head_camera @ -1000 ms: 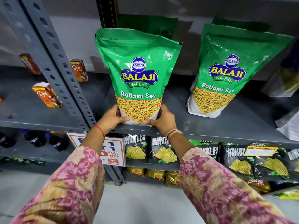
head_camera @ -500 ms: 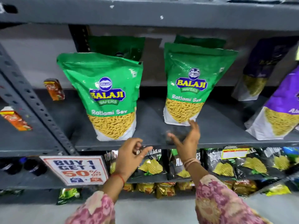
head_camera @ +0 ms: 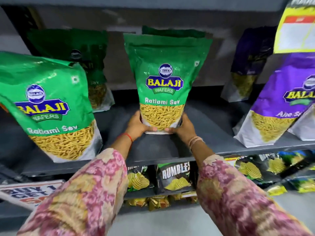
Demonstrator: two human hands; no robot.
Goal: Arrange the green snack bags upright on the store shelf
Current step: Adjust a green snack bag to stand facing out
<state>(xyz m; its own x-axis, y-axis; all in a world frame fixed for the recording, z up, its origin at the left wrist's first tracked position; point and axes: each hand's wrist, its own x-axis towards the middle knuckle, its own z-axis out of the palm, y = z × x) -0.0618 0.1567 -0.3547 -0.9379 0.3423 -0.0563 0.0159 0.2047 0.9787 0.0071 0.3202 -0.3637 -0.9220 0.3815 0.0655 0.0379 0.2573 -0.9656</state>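
A green Balaji Ratlami Sev bag (head_camera: pixel 163 79) stands upright in the middle of the grey shelf (head_camera: pixel 158 149). My left hand (head_camera: pixel 138 125) grips its lower left corner and my right hand (head_camera: pixel 185 127) grips its lower right corner. Another green bag (head_camera: pixel 172 32) peeks out just behind it. A second green bag (head_camera: pixel 49 106) stands at the left near the shelf's front edge, tilted a little, with a darker green bag (head_camera: pixel 85 65) behind it in shadow.
Purple Balaji bags (head_camera: pixel 281 99) stand at the right, one more (head_camera: pixel 250 65) behind them. A yellow price tag (head_camera: pixel 298 28) hangs at the top right. Black Rumbles chip bags (head_camera: pixel 173 176) fill the shelf below. A sale sign (head_camera: pixel 29 191) sits at the lower left.
Both hands left the left green bag, moved right, and now hold the base of the middle green bag. The view shifted right and closer to the shelf.
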